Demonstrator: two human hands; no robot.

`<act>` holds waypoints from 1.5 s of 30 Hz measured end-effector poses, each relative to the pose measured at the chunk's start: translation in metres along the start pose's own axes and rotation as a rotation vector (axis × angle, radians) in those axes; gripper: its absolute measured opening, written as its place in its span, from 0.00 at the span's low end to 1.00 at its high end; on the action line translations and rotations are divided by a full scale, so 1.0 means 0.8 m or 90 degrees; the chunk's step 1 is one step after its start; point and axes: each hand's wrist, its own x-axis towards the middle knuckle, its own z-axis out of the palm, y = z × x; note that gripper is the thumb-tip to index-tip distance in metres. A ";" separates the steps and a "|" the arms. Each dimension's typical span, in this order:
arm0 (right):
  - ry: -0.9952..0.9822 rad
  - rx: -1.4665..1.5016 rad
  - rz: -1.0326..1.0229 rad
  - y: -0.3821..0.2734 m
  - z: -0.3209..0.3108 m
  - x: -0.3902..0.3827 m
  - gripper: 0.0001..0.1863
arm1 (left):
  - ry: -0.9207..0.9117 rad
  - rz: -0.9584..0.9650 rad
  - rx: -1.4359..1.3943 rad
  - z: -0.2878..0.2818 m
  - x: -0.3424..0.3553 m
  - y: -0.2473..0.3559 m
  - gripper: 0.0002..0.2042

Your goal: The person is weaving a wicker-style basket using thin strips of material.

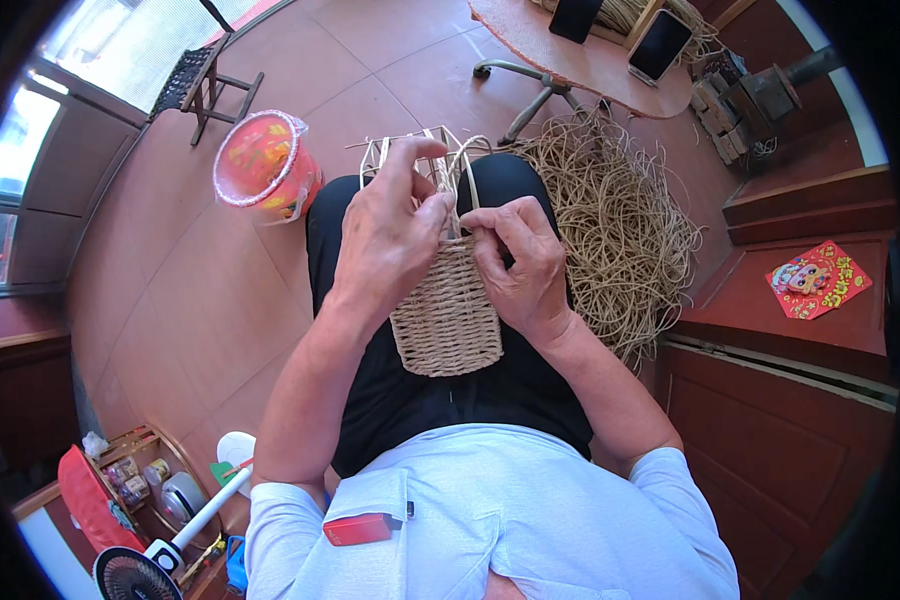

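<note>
Holding a woven basket [447, 320] on the lap, between both hands, with the dense weave toward the near side and the unwoven strands [472, 180] toward the far side, probably to keep the open edge within easy reach of the fingertips. Resting it across dark trousers [370, 430], likely for steady support from below. Curling the left hand [385, 235] over the left part of those strands, index finger reaching far and apart from the thumb, perhaps to hold them aside; cannot tell the grip of the hidden fingers. Pinching with the right hand [528, 255], thumb and index together, apparently clamped on a thin strand [454, 228] at the far edge of the weave; cannot trace its full path. Having a heap of cord [625, 245] on the floor just right of the legs, presumably for easy reach, and a pinkish-red bucket [305, 180] to the far left, well out of the way.
</note>
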 end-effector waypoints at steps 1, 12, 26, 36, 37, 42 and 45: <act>-0.008 0.004 0.022 -0.001 -0.001 -0.001 0.11 | 0.021 -0.038 -0.086 0.003 -0.005 -0.002 0.19; 0.044 -0.025 -0.050 0.014 0.012 -0.010 0.09 | 0.011 -0.076 -0.688 -0.046 -0.080 -0.010 0.08; 0.017 -0.027 -0.083 0.016 0.011 -0.012 0.13 | 0.103 -0.161 -0.699 -0.047 -0.101 -0.078 0.10; -0.036 -0.148 -0.182 -0.019 0.001 0.003 0.12 | 0.173 -0.173 -0.689 -0.049 -0.082 -0.104 0.12; -0.047 -0.174 -0.219 -0.022 0.005 0.004 0.13 | 0.175 -0.172 -0.688 -0.051 -0.080 -0.108 0.12; -0.113 -0.247 -0.211 -0.031 0.008 -0.008 0.23 | 0.157 -0.090 -0.668 -0.071 -0.044 -0.124 0.13; -0.188 -0.302 -0.198 -0.043 0.004 -0.016 0.32 | 0.190 -0.099 -0.546 -0.079 -0.003 -0.081 0.14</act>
